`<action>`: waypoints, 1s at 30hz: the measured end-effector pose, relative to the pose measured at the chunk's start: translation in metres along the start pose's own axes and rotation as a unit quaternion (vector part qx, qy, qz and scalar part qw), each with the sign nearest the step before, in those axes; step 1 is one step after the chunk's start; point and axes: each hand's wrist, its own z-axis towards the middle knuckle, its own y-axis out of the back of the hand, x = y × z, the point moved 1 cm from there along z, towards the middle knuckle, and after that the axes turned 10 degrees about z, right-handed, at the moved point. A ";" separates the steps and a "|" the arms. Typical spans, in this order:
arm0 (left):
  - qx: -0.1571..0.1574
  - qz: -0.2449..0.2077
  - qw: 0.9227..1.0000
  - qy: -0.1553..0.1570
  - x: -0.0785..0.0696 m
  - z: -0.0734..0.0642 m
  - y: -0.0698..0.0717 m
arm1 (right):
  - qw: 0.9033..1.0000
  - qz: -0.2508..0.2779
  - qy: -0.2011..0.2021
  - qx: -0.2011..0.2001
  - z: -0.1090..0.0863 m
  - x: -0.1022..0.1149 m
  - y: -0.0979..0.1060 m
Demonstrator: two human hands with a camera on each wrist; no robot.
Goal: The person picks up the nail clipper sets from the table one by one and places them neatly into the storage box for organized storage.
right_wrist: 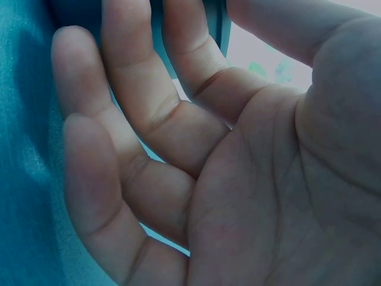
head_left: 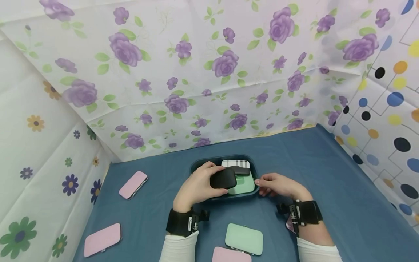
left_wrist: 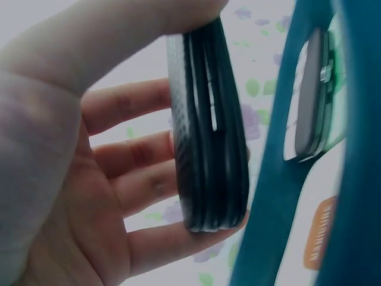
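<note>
My left hand (head_left: pixel 198 183) grips a black, rounded manicure case (head_left: pixel 223 178) over the left part of a dark blue bin (head_left: pixel 214 199). In the left wrist view the case (left_wrist: pixel 209 131) stands edge-on between thumb and fingers, showing layered edges and a metal strip. A mint green case (head_left: pixel 243 185) lies in the bin, beside a white case with dark stripes (head_left: pixel 236 164). With thumb and forefinger my right hand (head_left: pixel 276 185) pinches the bin's right rim; its other fingers curl loosely outside. The bin's left inside is partly hidden by my left hand.
Two pink cases (head_left: pixel 133 185) (head_left: pixel 103 240) lie on the blue cloth at left. Nearer the front lie another green case (head_left: pixel 244 238) and a pink one (head_left: pixel 231 255). A case (head_left: pixel 290 223) sits partly hidden under the right wrist. Flowered sheeting (head_left: pixel 176 103) rises behind the bin.
</note>
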 end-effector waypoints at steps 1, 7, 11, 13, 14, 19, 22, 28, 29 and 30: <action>-0.001 0.006 1.000 0.001 0.000 0.000 -0.003 | 1.000 0.000 0.000 0.000 0.000 0.000 0.000; -0.014 0.062 0.998 0.008 0.000 0.003 -0.015 | 1.000 -0.001 -0.004 0.001 0.000 -0.001 0.000; -0.031 0.092 0.995 0.000 -0.003 0.007 -0.020 | 1.000 -0.001 -0.008 -0.001 0.000 0.001 0.001; -0.033 0.104 0.994 -0.003 -0.004 0.009 -0.023 | 1.000 -0.002 -0.009 -0.001 0.000 0.002 0.001; -0.034 0.107 0.994 -0.002 -0.005 0.009 -0.024 | 1.000 -0.002 -0.010 -0.001 0.000 0.002 0.001; -0.032 0.111 0.993 0.002 -0.007 0.011 -0.029 | 1.000 -0.002 -0.011 -0.002 0.000 0.003 0.000; -0.031 0.112 0.993 0.000 -0.009 0.012 -0.032 | 1.000 -0.003 -0.010 -0.003 0.001 0.002 0.000; -0.025 0.113 0.993 -0.001 -0.012 0.014 -0.036 | 1.000 -0.003 -0.010 -0.003 0.000 0.002 0.001; -0.024 0.114 0.993 -0.001 -0.012 0.014 -0.037 | 1.000 -0.003 -0.011 -0.002 0.000 0.002 0.001; -0.023 0.114 0.993 -0.001 -0.013 0.014 -0.038 | 1.000 -0.003 -0.010 -0.002 0.000 0.002 0.001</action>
